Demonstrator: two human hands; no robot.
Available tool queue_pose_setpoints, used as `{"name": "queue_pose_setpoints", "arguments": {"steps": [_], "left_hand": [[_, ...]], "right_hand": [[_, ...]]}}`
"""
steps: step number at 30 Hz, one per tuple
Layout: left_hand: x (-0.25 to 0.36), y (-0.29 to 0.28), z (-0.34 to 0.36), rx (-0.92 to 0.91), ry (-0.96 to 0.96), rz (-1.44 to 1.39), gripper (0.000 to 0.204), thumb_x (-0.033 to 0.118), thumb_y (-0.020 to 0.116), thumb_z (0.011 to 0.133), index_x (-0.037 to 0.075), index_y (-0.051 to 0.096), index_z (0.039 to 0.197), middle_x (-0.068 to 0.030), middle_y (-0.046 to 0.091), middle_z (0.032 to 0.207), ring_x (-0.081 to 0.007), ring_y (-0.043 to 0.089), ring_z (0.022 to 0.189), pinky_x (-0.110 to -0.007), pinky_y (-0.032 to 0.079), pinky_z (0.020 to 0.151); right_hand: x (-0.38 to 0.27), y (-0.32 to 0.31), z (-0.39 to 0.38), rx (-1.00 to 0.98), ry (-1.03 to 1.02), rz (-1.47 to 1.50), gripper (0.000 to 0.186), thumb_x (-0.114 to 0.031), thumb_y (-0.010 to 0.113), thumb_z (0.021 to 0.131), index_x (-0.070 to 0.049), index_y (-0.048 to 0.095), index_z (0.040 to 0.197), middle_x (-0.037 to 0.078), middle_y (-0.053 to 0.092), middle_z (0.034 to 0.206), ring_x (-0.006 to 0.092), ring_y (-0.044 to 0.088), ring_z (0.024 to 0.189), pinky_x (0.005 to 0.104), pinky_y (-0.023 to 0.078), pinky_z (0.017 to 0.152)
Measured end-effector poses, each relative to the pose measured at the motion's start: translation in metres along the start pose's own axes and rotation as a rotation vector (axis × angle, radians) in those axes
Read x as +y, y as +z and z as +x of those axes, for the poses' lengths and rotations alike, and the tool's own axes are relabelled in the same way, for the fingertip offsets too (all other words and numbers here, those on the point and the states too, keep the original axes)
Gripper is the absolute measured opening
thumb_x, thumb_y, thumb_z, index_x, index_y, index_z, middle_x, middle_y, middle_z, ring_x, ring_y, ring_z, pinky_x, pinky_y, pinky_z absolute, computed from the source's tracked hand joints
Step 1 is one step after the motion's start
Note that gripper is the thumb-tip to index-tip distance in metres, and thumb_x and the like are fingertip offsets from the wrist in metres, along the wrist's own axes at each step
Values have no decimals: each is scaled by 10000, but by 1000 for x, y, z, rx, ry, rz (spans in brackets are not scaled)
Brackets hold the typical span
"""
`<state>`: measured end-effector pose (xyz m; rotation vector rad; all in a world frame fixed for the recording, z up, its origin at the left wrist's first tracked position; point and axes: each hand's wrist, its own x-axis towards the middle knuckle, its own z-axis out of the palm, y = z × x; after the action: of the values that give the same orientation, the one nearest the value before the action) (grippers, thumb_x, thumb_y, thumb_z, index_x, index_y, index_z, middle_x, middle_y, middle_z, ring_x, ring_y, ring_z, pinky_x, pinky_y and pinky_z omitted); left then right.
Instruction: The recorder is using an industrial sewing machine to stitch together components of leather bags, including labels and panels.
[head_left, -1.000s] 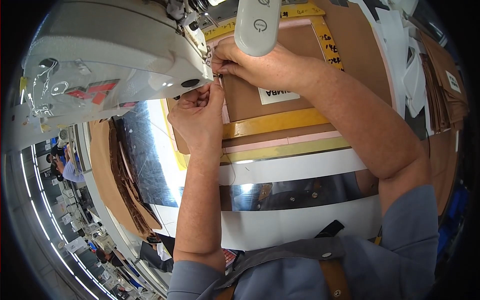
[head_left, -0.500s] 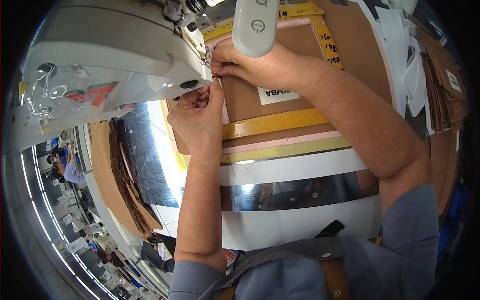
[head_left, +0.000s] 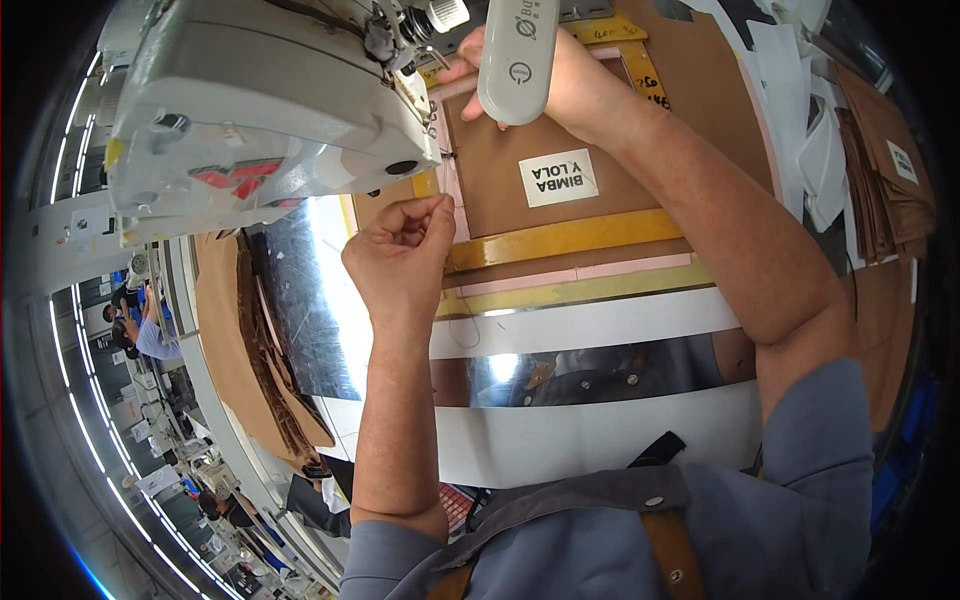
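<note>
My left hand (head_left: 398, 255) is closed in a pinch just below the sewing machine head (head_left: 270, 120); what its fingertips hold is too small to make out. A thin loose thread (head_left: 470, 335) curls beside that wrist. My right hand (head_left: 570, 88) reaches past the needle area, fingers apart, partly hidden behind a pale handheld-shaped device (head_left: 514, 65). Under both hands lies a brown panel (head_left: 490, 205) with a white label (head_left: 558, 178), framed by a yellow template (head_left: 565, 238) with pink strips along its inner edges.
Brown cut pieces (head_left: 235, 350) are piled at the left, and more brown panels (head_left: 880, 190) hang at the right beside crumpled white sheets (head_left: 785, 110). A shiny metal strip (head_left: 590, 375) crosses the front of the table. People at other machines show at the far left.
My hands have drawn apart from the needle area. The right moved up and away behind the pale device; the left came slightly down, still pinched. The label is uncovered.
</note>
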<state>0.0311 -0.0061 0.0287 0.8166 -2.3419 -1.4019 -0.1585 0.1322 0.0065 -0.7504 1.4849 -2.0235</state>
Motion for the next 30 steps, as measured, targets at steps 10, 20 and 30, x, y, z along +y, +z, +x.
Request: {"name": "queue_pose_setpoints", "arguments": {"steps": [10, 20, 30], "left_hand": [[9, -45, -66, 38, 374, 476, 65, 96, 841, 817, 86, 783, 843, 30, 676, 701, -70, 602, 703, -308, 426, 842], [9, -40, -65, 251, 807, 946, 158, 137, 847, 740, 222, 757, 838, 84, 634, 697, -105, 618, 756, -380, 309, 957], [25, -3, -74, -4, 820, 471, 158, 42, 813, 770, 130, 736, 876, 17, 691, 767, -186, 647, 718, -331, 434, 751]], "right_hand": [[-4, -87, 28, 55, 163, 361, 183, -129, 504, 1063, 5, 603, 1138, 143, 668, 1052, 231, 692, 944, 375, 605, 845], [-29, -232, -23, 533, 65, 314, 177, -126, 597, 1028, 41, 617, 1084, 150, 663, 1000, 265, 671, 971, 382, 583, 888], [-107, -231, -107, 874, -338, 151, 140, 60, 521, 1021, 128, 504, 1142, 236, 576, 1122, 329, 624, 1165, 462, 529, 1113]]}}
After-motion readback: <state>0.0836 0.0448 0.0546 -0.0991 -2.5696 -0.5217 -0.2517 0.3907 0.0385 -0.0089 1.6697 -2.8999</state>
